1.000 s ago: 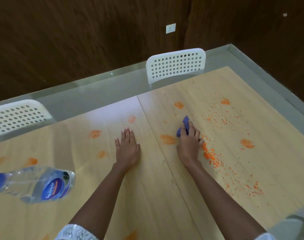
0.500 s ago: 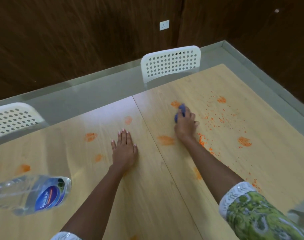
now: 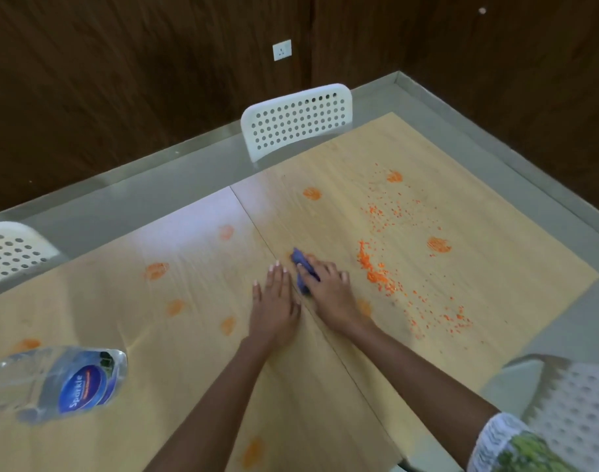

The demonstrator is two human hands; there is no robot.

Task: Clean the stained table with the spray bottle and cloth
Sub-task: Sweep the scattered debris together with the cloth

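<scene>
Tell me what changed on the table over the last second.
The right hand pushed the cloth away to the far smear, then dragged it back left beside the left hand; the smear that lay between the hands is now mostly gone. Left hand flat, bottle lying down, crumbs unswept.

We see the table (image 3: 342, 396) running across the view, with one chair (image 3: 296, 120) behind its far edge, a second chair (image 3: 8, 248) at the far left, and a third chair (image 3: 577, 403) at the near right corner. On the table, the bottle (image 3: 52, 381) lies on its side at the near left. Near the middle, the left hand (image 3: 274, 308) rests flat, and the right hand (image 3: 328, 287) sits just beside it to the right, on top of the cloth (image 3: 301, 264). Scattered crumbs (image 3: 376, 270) lie right of the right hand. Stains (image 3: 156, 270) lie left of the hands, and more lie beyond the crumbs. A wall socket (image 3: 282, 50) sits on the wall behind the table.
</scene>
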